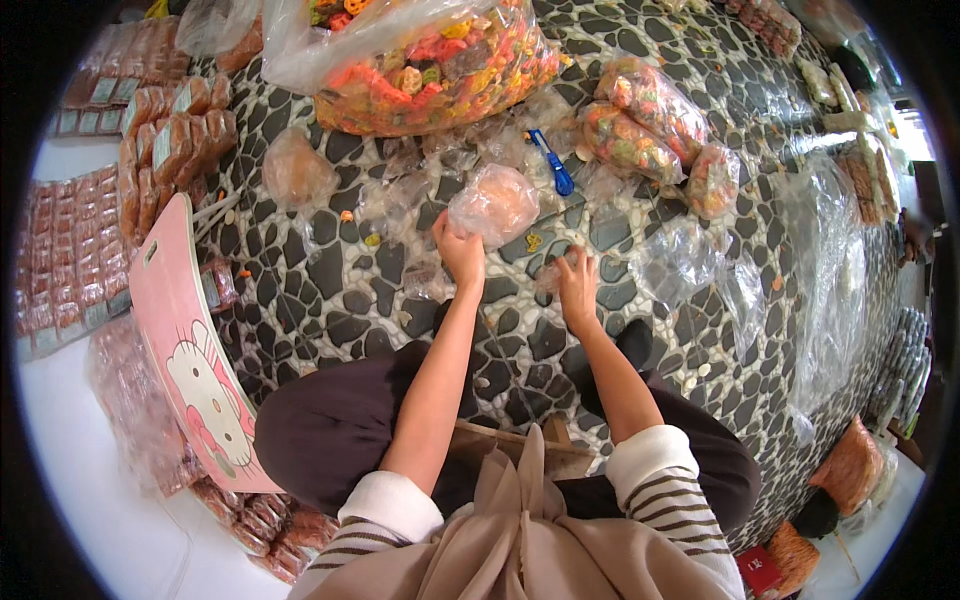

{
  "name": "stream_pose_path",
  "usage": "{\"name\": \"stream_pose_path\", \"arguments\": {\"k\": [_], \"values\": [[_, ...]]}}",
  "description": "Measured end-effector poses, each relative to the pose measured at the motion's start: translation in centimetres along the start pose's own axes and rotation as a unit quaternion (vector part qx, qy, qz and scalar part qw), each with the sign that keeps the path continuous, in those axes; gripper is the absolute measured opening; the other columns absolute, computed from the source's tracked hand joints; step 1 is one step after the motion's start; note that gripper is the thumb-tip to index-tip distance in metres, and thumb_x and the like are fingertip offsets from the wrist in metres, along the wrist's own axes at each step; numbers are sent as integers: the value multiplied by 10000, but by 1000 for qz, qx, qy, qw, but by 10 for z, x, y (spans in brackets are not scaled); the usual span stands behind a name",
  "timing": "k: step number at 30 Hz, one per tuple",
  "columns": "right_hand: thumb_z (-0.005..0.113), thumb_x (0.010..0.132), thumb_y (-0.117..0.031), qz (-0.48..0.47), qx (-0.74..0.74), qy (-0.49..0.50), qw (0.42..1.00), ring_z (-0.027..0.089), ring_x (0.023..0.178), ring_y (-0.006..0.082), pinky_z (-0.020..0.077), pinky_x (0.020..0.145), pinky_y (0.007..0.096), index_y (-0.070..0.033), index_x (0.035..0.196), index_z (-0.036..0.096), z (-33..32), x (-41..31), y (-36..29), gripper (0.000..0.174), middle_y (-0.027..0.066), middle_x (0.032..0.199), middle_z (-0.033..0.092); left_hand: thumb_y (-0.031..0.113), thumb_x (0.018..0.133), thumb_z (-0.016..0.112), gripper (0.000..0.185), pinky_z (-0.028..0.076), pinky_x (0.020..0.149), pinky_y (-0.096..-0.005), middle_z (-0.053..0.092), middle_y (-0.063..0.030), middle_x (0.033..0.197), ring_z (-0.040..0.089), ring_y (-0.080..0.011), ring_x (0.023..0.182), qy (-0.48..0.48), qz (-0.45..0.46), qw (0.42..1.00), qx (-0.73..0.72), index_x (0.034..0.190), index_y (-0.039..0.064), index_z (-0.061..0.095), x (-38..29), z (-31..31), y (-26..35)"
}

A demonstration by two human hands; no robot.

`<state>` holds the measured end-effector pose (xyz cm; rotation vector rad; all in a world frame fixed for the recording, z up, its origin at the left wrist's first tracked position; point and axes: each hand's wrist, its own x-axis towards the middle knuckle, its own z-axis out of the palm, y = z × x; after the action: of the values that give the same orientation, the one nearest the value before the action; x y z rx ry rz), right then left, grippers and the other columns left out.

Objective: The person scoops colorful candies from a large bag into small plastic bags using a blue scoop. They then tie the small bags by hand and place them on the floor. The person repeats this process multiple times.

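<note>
My left hand (459,249) grips the lower left edge of a clear plastic bag (495,204) with pale pinkish contents. To its right, my right hand (576,289) is low over the pebble-patterned floor, fingers bent; a bit of clear plastic shows beside the fingertips, and whether they grip it is unclear. A blue cutter-like tool (553,165) lies above the right hand. Another clear bag with orange-brown contents (298,169) rests at the left. Beyond is a large open plastic bag of colourful snack pieces (435,82).
Filled snack bags (649,127) lie at the upper right, above loose plastic bags (679,259). A pink board with a cat picture (187,300) leans at the left, near stacked brown packs (176,142). Clear sheeting (825,300) lies right. A wooden stool (517,446) is beneath me.
</note>
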<state>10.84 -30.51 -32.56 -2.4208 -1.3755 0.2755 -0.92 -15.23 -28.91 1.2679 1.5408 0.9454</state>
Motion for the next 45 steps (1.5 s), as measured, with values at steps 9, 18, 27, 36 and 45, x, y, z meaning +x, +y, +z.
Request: {"name": "stream_pose_path", "arguments": {"k": [9, 18, 27, 36, 45], "values": [[505, 719, 67, -54, -6, 88, 995, 426, 1050, 366, 387, 878, 525, -207, 1230, 523, -56, 109, 42, 580, 140, 1181, 437, -45, 694, 568, 355, 433, 838, -303, 591, -109, 1038, 587, -237, 961, -45, -51, 997, -46, 1049, -23, 567, 3, 19, 31], [513, 746, 51, 34, -77, 27, 996, 345, 1185, 418, 360, 902, 598, -238, 1209, 515, -4, 129, 67, 545, 109, 1341, 351, -32, 724, 544, 311, 426, 832, -287, 586, -115, 1036, 582, -211, 947, -46, -69, 995, -62, 1034, -31, 575, 5, 28, 28], [493, 685, 63, 44, 82, 47, 995, 522, 907, 382, 434, 811, 439, -43, 902, 612, -79, 112, 53, 270, 170, 924, 581, 16, 692, 642, 335, 454, 789, -316, 613, -131, 970, 608, -240, 874, -85, -51, 992, -82, 1015, -42, 578, -7, 36, 50], [436, 629, 115, -255, 243, 209, 912, 540, 928, 344, 420, 828, 396, -35, 888, 597, -273, 103, -64, 340, 162, 895, 585, 134, 703, 690, 333, 484, 717, -355, 650, -185, 884, 639, -284, 821, -121, 11, 993, -9, 965, -56, 615, -18, 43, 143], [544, 666, 24, -233, 173, 126, 949, 589, 849, 369, 466, 736, 430, -34, 903, 629, -270, 86, -78, 258, 195, 856, 620, 174, 893, 455, 334, 497, 597, -299, 577, -58, 1060, 596, -161, 847, -382, -22, 917, -111, 1220, 115, 491, -32, 6, 214]]}}
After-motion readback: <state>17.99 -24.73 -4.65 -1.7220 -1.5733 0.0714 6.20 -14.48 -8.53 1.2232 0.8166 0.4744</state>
